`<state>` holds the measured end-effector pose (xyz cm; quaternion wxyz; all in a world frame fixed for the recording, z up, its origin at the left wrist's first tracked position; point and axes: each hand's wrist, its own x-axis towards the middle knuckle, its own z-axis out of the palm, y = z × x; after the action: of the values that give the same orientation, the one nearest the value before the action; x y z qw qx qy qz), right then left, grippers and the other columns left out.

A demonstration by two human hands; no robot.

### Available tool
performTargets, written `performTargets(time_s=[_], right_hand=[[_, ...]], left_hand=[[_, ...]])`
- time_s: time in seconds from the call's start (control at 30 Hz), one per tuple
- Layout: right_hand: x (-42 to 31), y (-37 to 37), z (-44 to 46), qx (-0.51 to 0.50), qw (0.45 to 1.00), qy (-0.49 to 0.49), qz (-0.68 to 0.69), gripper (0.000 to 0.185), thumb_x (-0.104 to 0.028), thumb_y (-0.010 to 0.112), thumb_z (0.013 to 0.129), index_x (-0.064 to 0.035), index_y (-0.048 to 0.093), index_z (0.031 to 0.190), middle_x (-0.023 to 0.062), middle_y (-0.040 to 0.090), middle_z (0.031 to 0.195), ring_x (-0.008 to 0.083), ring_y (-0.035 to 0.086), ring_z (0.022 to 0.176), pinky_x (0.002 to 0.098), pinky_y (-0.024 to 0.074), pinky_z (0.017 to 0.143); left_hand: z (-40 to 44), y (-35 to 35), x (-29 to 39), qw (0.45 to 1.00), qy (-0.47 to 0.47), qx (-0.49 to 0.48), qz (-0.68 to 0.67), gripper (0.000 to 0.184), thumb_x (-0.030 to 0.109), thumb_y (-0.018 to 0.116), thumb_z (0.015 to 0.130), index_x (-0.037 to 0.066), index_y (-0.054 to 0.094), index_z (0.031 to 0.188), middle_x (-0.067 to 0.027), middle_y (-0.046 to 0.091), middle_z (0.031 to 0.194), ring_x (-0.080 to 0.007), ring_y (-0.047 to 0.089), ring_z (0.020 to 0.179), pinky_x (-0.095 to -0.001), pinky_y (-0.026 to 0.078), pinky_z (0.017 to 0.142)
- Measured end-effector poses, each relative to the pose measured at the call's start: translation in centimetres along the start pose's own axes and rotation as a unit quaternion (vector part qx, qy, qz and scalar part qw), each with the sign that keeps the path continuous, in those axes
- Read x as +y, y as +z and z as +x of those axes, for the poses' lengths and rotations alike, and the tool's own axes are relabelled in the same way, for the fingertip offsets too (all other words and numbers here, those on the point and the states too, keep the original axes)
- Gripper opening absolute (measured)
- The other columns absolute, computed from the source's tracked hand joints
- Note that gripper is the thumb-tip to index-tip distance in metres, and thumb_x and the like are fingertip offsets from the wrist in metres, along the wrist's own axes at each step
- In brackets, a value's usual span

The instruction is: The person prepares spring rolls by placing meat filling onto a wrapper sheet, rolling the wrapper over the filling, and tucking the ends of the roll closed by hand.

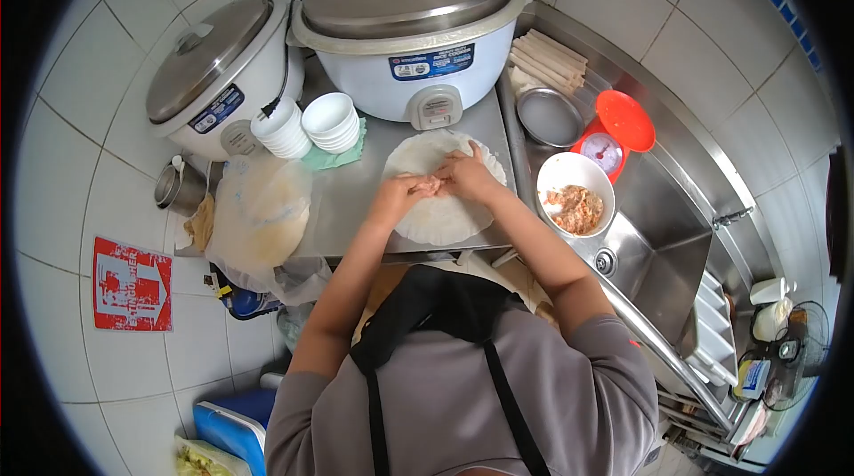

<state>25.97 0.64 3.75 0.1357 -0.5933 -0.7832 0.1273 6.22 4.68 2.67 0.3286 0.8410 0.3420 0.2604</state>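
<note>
A stack of thin, round, whitish wrapper sheets lies on the steel counter in front of me. Over its middle, my left hand and my right hand meet with bent fingers pressed close together. What sits between the fingertips is small and mostly hidden, so I cannot make it out. Right of the wrappers, a white bowl contains a reddish minced filling. Several pale rolled wrappers lie at the back right, beside a round metal pan.
Two large rice cookers stand behind. Stacked white bowls rest on a green cloth. A plastic bag of wrappers lies left. An orange scale stands near the sink.
</note>
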Motion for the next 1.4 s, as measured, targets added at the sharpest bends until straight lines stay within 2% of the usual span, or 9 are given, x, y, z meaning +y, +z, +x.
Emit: performTargets(time_s=[0.13, 0.33, 0.43, 0.57, 0.73, 0.83, 0.93, 1.07, 1.4], right_hand=[[0.0, 0.9, 0.2, 0.064, 0.998, -0.026, 0.011, 0.024, -0.028, 0.073, 0.065, -0.0157, 0.070, 0.085, -0.0045, 0.061, 0.092, 0.0196, 0.049, 0.106, 0.0583, 0.0149, 0.105], [-0.8, 1.9, 0.5, 0.078, 0.996, -0.034, -0.011, 0.025, -0.031, 0.075, 0.063, -0.0163, 0.071, 0.083, -0.0037, 0.060, 0.087, 0.0199, 0.048, 0.100, 0.0579, 0.0138, 0.106], [-1.2, 1.0, 0.2, 0.107, 0.993, -0.032, 0.030, 0.023, -0.032, 0.074, 0.064, -0.0187, 0.072, 0.083, -0.0047, 0.061, 0.085, 0.0188, 0.048, 0.101, 0.0579, 0.0132, 0.106], [-1.8, 2.0, 1.1, 0.099, 0.994, -0.042, 0.002, 0.023, -0.033, 0.073, 0.064, -0.0214, 0.073, 0.085, -0.0065, 0.062, 0.087, 0.0179, 0.048, 0.101, 0.0586, 0.0121, 0.107], [-2.8, 1.3, 1.1, 0.101, 0.994, -0.033, 0.011, 0.019, -0.032, 0.072, 0.065, -0.0201, 0.072, 0.080, -0.0070, 0.062, 0.085, 0.0172, 0.047, 0.100, 0.0585, 0.0110, 0.108], [-3.3, 1.9, 1.7, 0.091, 0.994, -0.049, -0.023, 0.020, -0.033, 0.072, 0.065, -0.0209, 0.072, 0.082, -0.0070, 0.061, 0.083, 0.0178, 0.047, 0.100, 0.0588, 0.0114, 0.108], [-3.5, 2.4, 1.8, 0.094, 0.993, -0.061, -0.044, 0.022, -0.033, 0.071, 0.066, -0.0202, 0.072, 0.083, -0.0070, 0.060, 0.082, 0.0181, 0.047, 0.101, 0.0591, 0.0123, 0.107], [-3.2, 2.7, 1.4, 0.122, 0.989, -0.059, -0.058, 0.019, -0.032, 0.071, 0.065, -0.0172, 0.070, 0.077, -0.0061, 0.059, 0.080, 0.0174, 0.047, 0.100, 0.0583, 0.0128, 0.108], [-1.8, 1.0, 0.1, 0.046, 0.998, 0.021, -0.041, 0.033, -0.032, 0.077, 0.060, -0.0139, 0.068, 0.086, -0.0021, 0.057, 0.095, 0.0198, 0.048, 0.104, 0.0586, 0.0144, 0.107]], left_hand=[[-0.4, 0.1, 0.8, 0.998, 0.044, 0.053, 0.003, 0.045, 0.018, 0.077, 0.067, 0.004, 0.063, 0.108, -0.0125, 0.065, 0.095, -0.0277, 0.061, 0.090, -0.0324, 0.048, 0.078], [0.2, 0.3, -1.5, 0.998, 0.058, -0.002, 0.032, 0.036, 0.016, 0.077, 0.065, 0.002, 0.065, 0.096, -0.0123, 0.061, 0.083, -0.0295, 0.059, 0.079, -0.0359, 0.048, 0.072], [-0.4, 0.2, -1.6, 0.989, 0.100, 0.106, 0.035, 0.029, 0.015, 0.077, 0.064, 0.003, 0.067, 0.088, -0.0112, 0.060, 0.080, -0.0270, 0.059, 0.075, -0.0350, 0.047, 0.068], [-0.8, -0.9, -2.3, 0.999, 0.025, -0.011, 0.045, 0.033, 0.016, 0.078, 0.064, 0.001, 0.066, 0.092, -0.0124, 0.061, 0.081, -0.0275, 0.059, 0.076, -0.0341, 0.048, 0.069], [-1.1, -2.1, -1.2, 0.997, 0.054, 0.032, 0.050, 0.030, 0.015, 0.076, 0.068, 0.002, 0.067, 0.094, -0.0127, 0.063, 0.084, -0.0272, 0.061, 0.077, -0.0333, 0.049, 0.069], [-1.3, -2.4, -0.6, 0.998, -0.002, 0.033, -0.050, 0.025, 0.015, 0.074, 0.071, 0.004, 0.069, 0.093, -0.0117, 0.065, 0.084, -0.0259, 0.062, 0.077, -0.0327, 0.049, 0.068], [-1.4, -2.4, -1.5, 0.999, -0.031, -0.007, -0.024, 0.022, 0.015, 0.072, 0.074, 0.005, 0.069, 0.093, -0.0114, 0.066, 0.086, -0.0255, 0.062, 0.077, -0.0320, 0.049, 0.068], [-1.5, -2.2, -0.8, 0.998, 0.037, 0.023, 0.037, 0.021, 0.015, 0.070, 0.075, 0.006, 0.069, 0.094, -0.0106, 0.066, 0.084, -0.0258, 0.063, 0.077, -0.0321, 0.049, 0.067], [-0.8, 0.2, 1.7, 0.986, 0.071, 0.112, 0.101, 0.022, 0.019, 0.070, 0.074, 0.006, 0.069, 0.093, -0.0088, 0.066, 0.086, -0.0263, 0.062, 0.077, -0.0337, 0.049, 0.075]])
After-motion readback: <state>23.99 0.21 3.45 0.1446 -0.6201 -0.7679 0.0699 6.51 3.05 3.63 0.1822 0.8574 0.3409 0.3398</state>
